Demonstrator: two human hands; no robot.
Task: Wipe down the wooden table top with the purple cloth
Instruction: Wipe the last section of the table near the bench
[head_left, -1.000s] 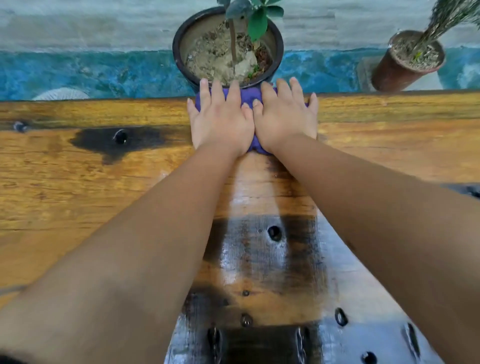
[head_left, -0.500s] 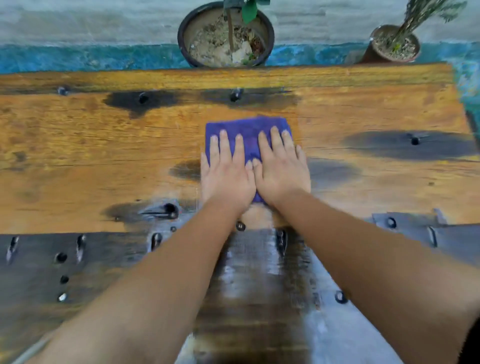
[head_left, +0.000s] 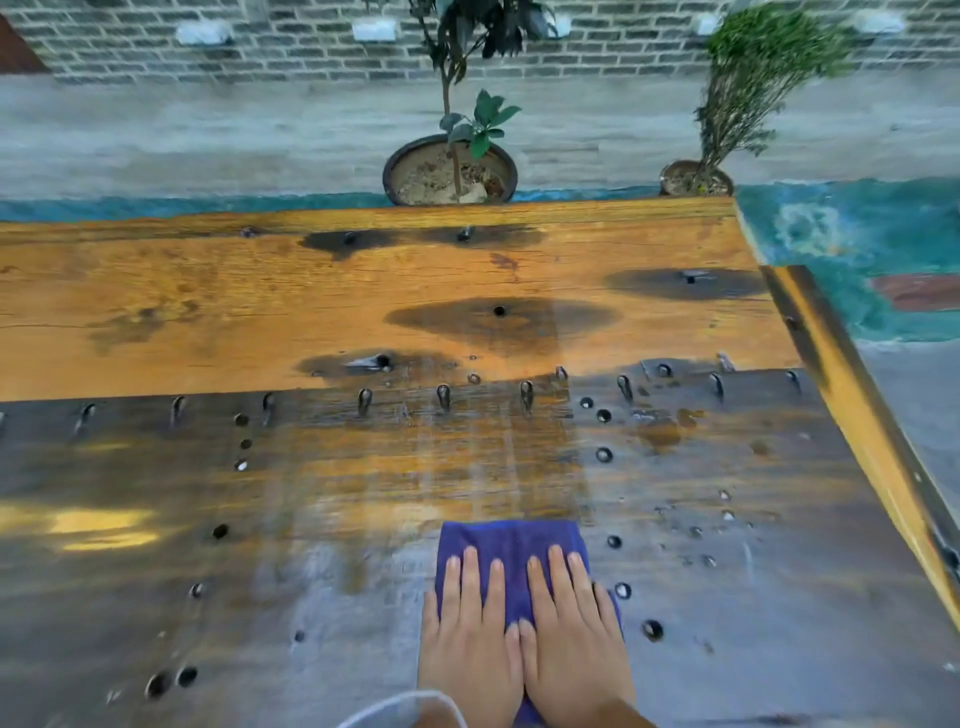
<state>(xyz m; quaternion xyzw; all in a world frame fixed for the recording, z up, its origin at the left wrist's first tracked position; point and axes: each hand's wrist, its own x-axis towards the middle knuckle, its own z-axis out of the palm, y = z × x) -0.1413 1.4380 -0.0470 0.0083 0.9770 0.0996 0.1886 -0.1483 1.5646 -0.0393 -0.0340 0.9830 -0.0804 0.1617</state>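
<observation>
The purple cloth (head_left: 511, 543) lies flat on the wooden table top (head_left: 260, 312), close to the near edge. My left hand (head_left: 467, 639) and my right hand (head_left: 571, 634) press on it side by side, fingers straight and palms down. The cloth's near part is hidden under both hands. A damp, streaked band runs from the cloth toward the far edge. The table's near half is dark and glossy with several holes; the far half is orange-brown.
A black pot with a small tree (head_left: 451, 169) and a brown pot with a bush (head_left: 696, 179) stand beyond the far edge. The table's right edge (head_left: 852, 415) runs diagonally beside teal floor. A brick wall is behind.
Both hands have drawn the cloth straight back from the far edge of the table to the near part, leaving a wet streak. The view has pulled back with them.
</observation>
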